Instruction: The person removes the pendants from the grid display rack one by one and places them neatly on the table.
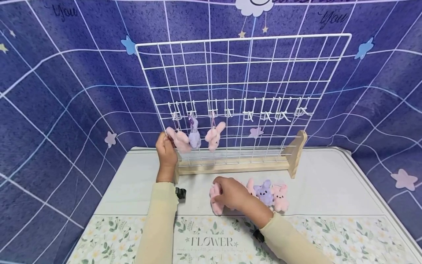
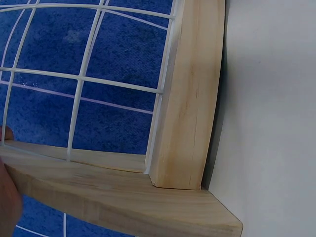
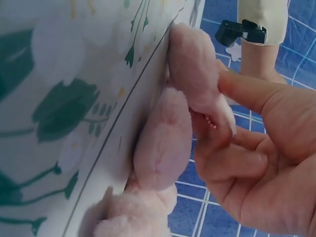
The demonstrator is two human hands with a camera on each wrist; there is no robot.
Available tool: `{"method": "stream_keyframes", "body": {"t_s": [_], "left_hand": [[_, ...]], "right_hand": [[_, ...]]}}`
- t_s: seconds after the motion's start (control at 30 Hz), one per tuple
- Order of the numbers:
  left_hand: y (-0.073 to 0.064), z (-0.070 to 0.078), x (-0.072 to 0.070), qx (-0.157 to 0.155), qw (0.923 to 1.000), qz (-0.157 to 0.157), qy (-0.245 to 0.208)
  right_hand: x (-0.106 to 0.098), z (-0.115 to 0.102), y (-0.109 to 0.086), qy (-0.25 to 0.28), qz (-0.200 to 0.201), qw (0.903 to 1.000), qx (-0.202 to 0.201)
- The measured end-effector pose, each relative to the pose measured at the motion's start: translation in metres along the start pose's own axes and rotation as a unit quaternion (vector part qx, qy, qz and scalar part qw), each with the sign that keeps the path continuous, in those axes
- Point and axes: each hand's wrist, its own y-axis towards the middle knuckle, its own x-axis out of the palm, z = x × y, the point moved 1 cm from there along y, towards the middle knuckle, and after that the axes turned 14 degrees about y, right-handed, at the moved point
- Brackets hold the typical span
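Note:
My left hand (image 1: 166,152) grips the left wooden upright (image 2: 98,190) of a white wire grid rack (image 1: 250,82), close beside a hanging pink plush charm (image 1: 180,142). Over the table, my right hand (image 1: 232,192) pinches a pink plush bunny charm (image 3: 195,69) between thumb and fingers. A short pink bead chain (image 3: 212,122) shows at its lower end. Right of that hand lie a purple plush charm (image 1: 265,193) and a pink plush bunny (image 1: 280,198), with another pink one partly hidden behind the hand. A purple charm (image 1: 194,138) and a pink bunny (image 1: 214,137) hang from hooks.
Several bare white hooks (image 1: 267,115) line the grid toward the right. A wooden crossbar (image 1: 230,168) and a right upright (image 1: 296,156) support the grid. The tabletop has a white rear part and a floral cloth (image 1: 346,234) in front. A blue star-patterned curtain (image 1: 66,110) hangs behind.

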Motion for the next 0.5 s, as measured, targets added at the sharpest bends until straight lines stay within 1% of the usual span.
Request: {"method": "stream_keyframes", "body": {"t_s": [0.13,0.27,0.33,0.5], "left_hand": [[-0.0005,-0.0012,-0.0014,0.002,1.0000,-0.004,0.001],[-0.0006,-0.0028,-0.0021,0.006,1.0000,0.000,0.003],[-0.0004,-0.0029,-0.0020,0.006,1.0000,0.000,0.000],[0.0002,-0.0017,-0.0011,0.004,1.0000,-0.004,0.007]], "right_hand": [[-0.0002,0.0006,0.0001,-0.035,0.021,0.9990,0.016],[-0.0009,0.0017,0.0000,-0.063,0.034,0.9972,0.019],[-0.0009,0.0028,0.0000,-0.072,0.034,0.9966,0.022],[-0.0026,0.0046,0.0001,-0.073,0.039,0.9962,0.024]]}}
